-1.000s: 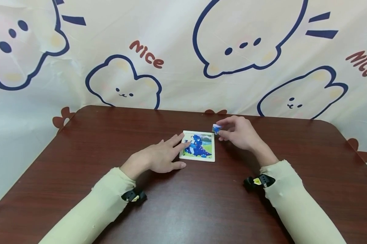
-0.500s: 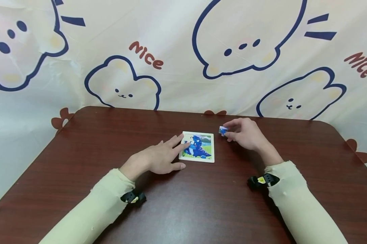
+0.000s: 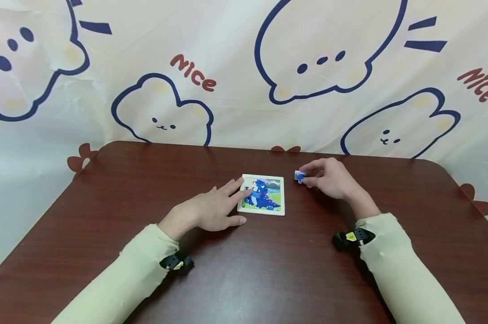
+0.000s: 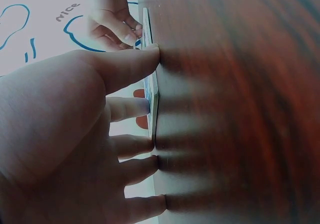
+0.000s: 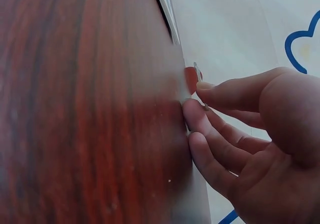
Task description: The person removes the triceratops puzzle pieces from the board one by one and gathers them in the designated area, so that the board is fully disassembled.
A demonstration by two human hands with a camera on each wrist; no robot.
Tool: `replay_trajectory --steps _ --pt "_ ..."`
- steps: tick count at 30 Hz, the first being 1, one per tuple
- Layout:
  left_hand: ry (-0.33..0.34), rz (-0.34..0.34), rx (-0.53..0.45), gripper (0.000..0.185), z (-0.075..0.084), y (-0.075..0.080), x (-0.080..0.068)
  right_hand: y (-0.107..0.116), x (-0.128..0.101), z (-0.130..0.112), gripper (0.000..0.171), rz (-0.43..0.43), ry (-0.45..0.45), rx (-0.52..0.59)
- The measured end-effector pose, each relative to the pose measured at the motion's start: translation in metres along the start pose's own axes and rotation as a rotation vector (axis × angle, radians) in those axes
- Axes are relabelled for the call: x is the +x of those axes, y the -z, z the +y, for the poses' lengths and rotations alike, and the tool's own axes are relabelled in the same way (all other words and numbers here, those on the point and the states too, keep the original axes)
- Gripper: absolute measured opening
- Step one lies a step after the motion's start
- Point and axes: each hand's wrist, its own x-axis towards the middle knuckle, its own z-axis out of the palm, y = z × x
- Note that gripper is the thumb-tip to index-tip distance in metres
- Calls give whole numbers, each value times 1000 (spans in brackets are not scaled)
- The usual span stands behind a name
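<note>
A square jigsaw puzzle (image 3: 283, 195) with a pale frame and a blue dinosaur picture lies on the table. Across its left side rests my left hand (image 3: 213, 209), fingers spread and mostly straight. In the left wrist view its index fingertip touches the puzzle face, while the thumb tip is at the near edge. To the right of the puzzle, my right hand (image 3: 331, 180) pinches a small blue and white puzzle piece (image 3: 298, 175) between thumb and fingers. That piece shows edge-on in the right wrist view, with the other fingertips low at the tabletop.
The dark reddish-brown wooden table (image 3: 244, 279) has rounded far corners. Behind it hangs a pale cloth backdrop (image 3: 236, 112) printed with cartoon outlines. Each wrist wears a black strap (image 3: 353, 237) with a camera over a light sleeve.
My right hand has carried the puzzle piece a short way right, from beside the puzzle's upper right corner, and slightly nearer. The left hand and the puzzle have stayed put.
</note>
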Motion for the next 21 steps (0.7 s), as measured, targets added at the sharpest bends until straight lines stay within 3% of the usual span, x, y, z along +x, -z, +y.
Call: replay_trajectory --steps 21 --pt "-4 0 0 79 -1 0 0 0 4 3 33 -8 -28 -28"
